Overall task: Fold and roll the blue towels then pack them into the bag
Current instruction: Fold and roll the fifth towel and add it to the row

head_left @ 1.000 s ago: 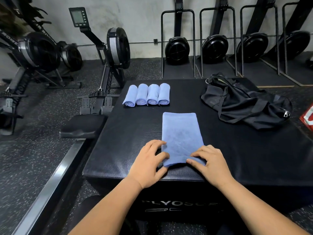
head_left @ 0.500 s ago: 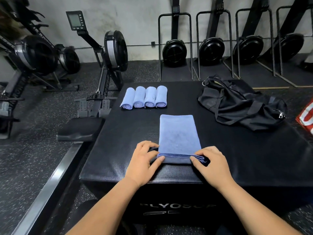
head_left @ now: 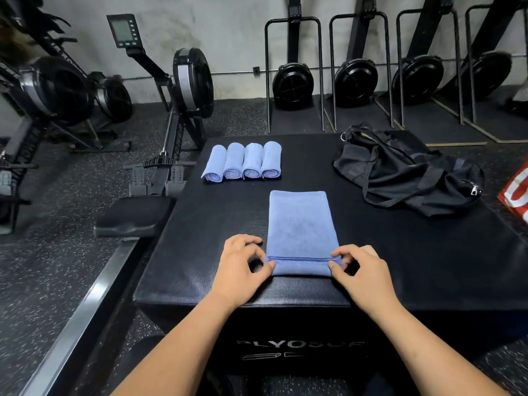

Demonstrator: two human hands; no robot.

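Blue cloth is pinched at both ends of a turned-over hem. The left hand (head_left: 240,264) nips the left end between thumb and curled fingers, and the right hand (head_left: 363,270) nips the right end the same way. That hem is the near end of the folded towel (head_left: 300,224), lapped back onto itself in a narrow band between the two hands. The rest of the strip lies flat beyond the fingers. Its long axis runs straight away from the person, and its far short edge points toward the wall.

It lies on the black padded box (head_left: 200,252), close to the near edge and about midway across. Farther back and slightly left, four rolled towels (head_left: 243,161) lie side by side, touching, with their spiral ends facing the person and their axes parallel to the strip. At the far right of the box top the black bag (head_left: 400,172) lies slumped and crumpled, straps trailing; its inside cannot be seen. A rowing machine (head_left: 183,90) stands on the floor to the left.
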